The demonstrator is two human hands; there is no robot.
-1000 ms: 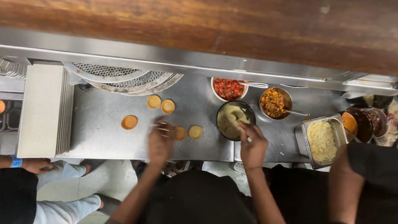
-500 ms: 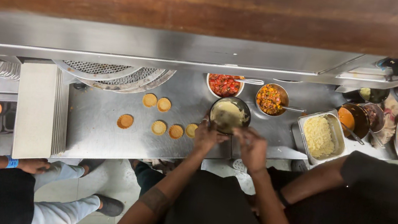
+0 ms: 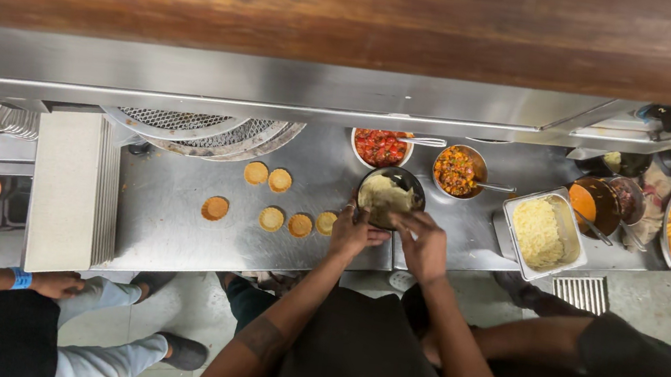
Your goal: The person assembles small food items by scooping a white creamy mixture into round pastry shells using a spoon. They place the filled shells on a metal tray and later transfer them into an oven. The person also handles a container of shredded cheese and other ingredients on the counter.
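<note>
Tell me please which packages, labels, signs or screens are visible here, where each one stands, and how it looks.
None: no package, label, sign or screen shows.
Stack of flat boxes: left end of the steel counter, pale grey, rectangular, no label visible.
Food stands in open containers only: dark bowl of pale mash at the left hand and right hand, and a square steel pan to their right.

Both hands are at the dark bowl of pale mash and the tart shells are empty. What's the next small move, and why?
Probably lift a small portion of mash from the dark bowl and carry it to the nearest shell. The left hand steadies the bowl's rim, the right hand is at its near edge, and all six small round shells look unfilled.
</note>
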